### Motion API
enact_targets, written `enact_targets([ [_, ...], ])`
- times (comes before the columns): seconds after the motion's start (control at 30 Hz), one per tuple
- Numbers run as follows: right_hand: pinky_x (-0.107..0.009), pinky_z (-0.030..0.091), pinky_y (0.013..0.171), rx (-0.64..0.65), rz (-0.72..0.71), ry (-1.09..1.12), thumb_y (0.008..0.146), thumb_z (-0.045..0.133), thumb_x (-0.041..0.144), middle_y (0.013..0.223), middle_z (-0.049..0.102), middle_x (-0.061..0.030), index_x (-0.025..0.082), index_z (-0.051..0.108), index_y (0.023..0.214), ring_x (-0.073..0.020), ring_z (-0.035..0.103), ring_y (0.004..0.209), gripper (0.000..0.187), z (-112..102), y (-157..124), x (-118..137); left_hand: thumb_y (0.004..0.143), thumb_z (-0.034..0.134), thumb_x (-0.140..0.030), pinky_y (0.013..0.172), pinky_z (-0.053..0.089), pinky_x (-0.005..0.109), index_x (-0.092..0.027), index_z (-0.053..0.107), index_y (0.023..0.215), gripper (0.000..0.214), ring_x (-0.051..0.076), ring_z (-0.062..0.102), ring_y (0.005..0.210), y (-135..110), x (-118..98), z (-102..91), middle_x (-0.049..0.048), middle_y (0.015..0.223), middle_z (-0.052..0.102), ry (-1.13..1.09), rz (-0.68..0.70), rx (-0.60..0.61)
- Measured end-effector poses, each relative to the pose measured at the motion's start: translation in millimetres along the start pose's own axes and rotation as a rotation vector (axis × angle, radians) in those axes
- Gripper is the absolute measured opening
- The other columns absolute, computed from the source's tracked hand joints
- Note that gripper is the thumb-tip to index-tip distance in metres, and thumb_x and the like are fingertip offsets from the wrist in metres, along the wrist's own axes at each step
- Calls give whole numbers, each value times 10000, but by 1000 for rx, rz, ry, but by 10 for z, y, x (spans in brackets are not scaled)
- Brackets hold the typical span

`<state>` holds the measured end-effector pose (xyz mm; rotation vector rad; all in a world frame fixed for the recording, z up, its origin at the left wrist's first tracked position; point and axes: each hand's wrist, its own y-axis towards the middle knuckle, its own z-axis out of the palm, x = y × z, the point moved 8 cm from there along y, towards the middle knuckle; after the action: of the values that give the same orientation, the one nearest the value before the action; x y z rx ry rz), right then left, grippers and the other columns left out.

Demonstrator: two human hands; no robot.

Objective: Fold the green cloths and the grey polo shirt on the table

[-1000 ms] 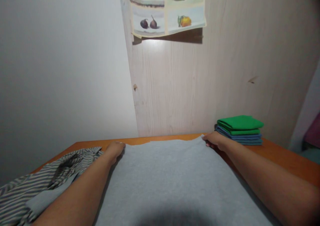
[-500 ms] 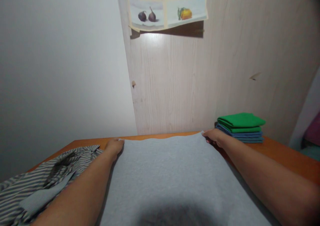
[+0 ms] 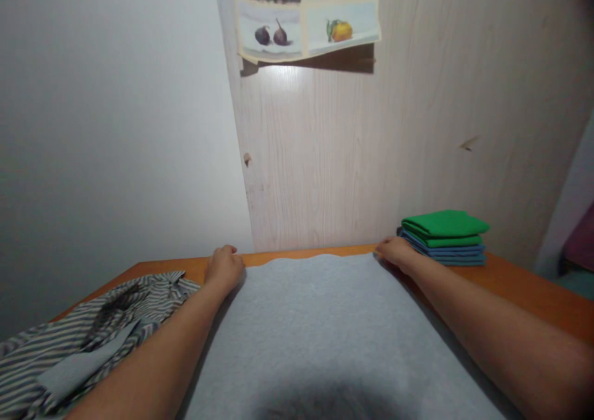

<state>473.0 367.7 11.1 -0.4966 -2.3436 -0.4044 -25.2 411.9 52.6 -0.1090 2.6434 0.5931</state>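
A plain light grey cloth lies spread over the table in front of me, its far edge slightly wavy. At its far left corner my left hand is closed on the edge, with the fingertips partly hidden. My right hand pinches the far right corner, close to a stack of folded cloths. Both forearms reach along the sides of the grey cloth. The near part of the cloth is darkened by a blurred shadow at the bottom of the view.
Left of my left arm lies a crumpled striped garment. Folded green cloth tops folded blue cloths at the back right of the orange-brown table. A wall with a fruit poster stands behind.
My left hand has shifted to the right and slightly up, drawing the cloth's left corner inward, and the far edge looks wavier. My right hand has barely moved.
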Motion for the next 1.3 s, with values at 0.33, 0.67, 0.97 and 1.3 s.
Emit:
enact_targets([
  [0.33,-327,408,1022,301,-587,-157,979,448,468,1294,675,-141,172,712,1186,-270,592,1210,447,841,-735,1317,992,389,-339,1157,330,370,-170,638,1263,405,251,501,1349,-828,-1244,676,129,1422,589,67,622,351],
  [0.67,-458,124,1212,424,-637,-419,992,199,649,1638,203,-205,56,300,1562,-321,124,1531,829,1277,-1004,1102,1010,193,-562,1209,180,538,-156,374,1526,681,281,179,1532,-915,-1048,906,150,1641,255,201,564,492],
  [0.97,-469,97,1219,460,-560,-435,940,180,758,1663,113,-168,142,199,1604,-302,89,1538,906,1120,-929,915,980,210,-635,1195,147,570,-203,303,1567,735,289,113,1544,-932,-1002,818,125,1655,174,232,512,517],
  [1.3,-505,80,1227,382,-394,-517,934,166,768,1658,194,-132,171,272,1589,-308,120,1533,893,601,-567,212,974,237,-637,1194,149,573,-215,317,1564,730,293,103,1544,-903,-978,851,114,1657,162,211,504,528],
])
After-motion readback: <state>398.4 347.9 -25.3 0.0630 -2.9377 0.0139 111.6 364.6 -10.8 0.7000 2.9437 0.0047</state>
